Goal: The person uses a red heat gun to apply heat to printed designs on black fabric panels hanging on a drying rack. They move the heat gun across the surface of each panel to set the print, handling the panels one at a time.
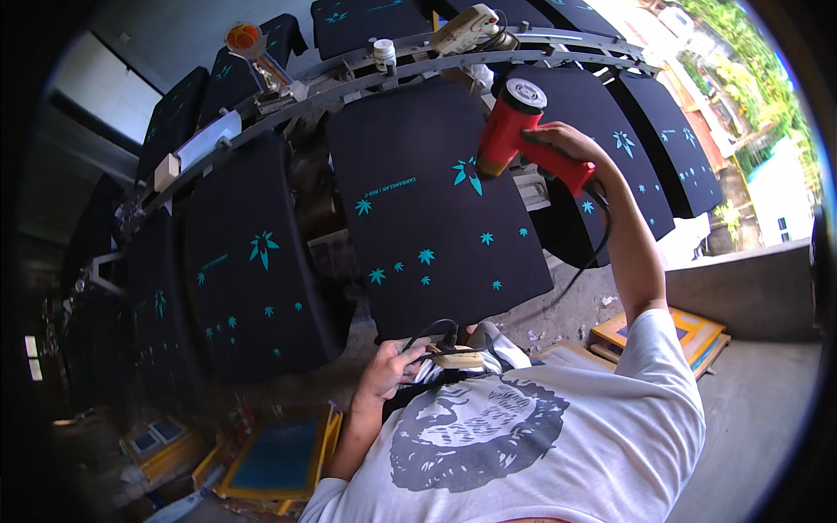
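My right hand [563, 144] grips the handle of a red heat gun [507, 131], its nozzle pointing down over the large teal leaf print on a black fabric panel [418, 150]. The panel lies on a flat board and bears smaller teal leaf prints and a line of writing. Close to my waist, my left hand [392, 366] holds a dark power cord [428, 353]. Beside it is a cream-coloured plastic block [458, 358], perhaps an extension socket. Another cord hangs from the heat gun's handle.
More boards with printed black fabric [242, 261] stand around a curved metal rail [418, 68]. A white bottle [384, 53], a second, cream heat gun [465, 29] and an orange-topped cup [245, 39] are along the rail. Yellow-framed printing screens [274, 457] lie at lower left, others [680, 327] at right.
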A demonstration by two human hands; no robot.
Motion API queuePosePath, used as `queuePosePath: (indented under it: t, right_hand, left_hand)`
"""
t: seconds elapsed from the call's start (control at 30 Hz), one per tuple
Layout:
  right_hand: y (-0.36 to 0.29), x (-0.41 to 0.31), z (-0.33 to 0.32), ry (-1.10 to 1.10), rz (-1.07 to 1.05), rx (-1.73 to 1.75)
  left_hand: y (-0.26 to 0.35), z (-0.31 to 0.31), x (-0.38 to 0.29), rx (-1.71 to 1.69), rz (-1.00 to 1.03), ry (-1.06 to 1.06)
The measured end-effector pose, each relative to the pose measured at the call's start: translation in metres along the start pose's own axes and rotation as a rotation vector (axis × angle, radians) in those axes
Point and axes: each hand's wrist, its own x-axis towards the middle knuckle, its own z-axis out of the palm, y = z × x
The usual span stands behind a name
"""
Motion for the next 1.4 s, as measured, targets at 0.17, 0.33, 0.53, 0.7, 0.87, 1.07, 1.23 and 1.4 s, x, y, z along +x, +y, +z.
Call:
queuePosePath:
  t: [0.17, 0.33, 0.53, 0.7, 0.87, 1.07, 1.23, 1.4]
  right_hand:
    - [0.003, 0.010, -0.014, -0.006, -0.046, -0.049]
    - [-0.004, 0.022, -0.043, -0.294, -0.083, -0.232]
    - [0.004, 0.023, -0.035, -0.242, -0.345, -0.274]
    - [-0.004, 0.034, -0.049, -0.337, -0.030, -0.208]
    - [-0.013, 0.024, -0.039, -0.227, -0.181, -0.353]
    - [-0.015, 0.025, -0.022, -0.169, -0.038, -0.357]
    - [-0.010, 0.025, 0.000, -0.152, -0.054, -0.401]
    - [-0.016, -0.001, 0.067, -0.105, -0.091, -0.214]
  left_hand:
    - [-0.008, 0.044, 0.013, -0.025, 0.056, -0.019]
    - [-0.016, 0.071, 0.022, -0.029, 0.104, 0.027]
    - [-0.020, 0.092, 0.031, 0.010, 0.093, 0.062]
    - [-0.020, 0.095, 0.030, -0.029, 0.089, 0.091]
    - [-0.025, 0.090, 0.030, -0.005, 0.127, 0.112]
    - [-0.029, 0.073, 0.022, -0.019, 0.162, 0.132]
    - [-0.030, 0.049, 0.014, 0.006, 0.166, 0.065]
    - [-0.025, 0.029, -0.004, 0.001, 0.195, 0.041]
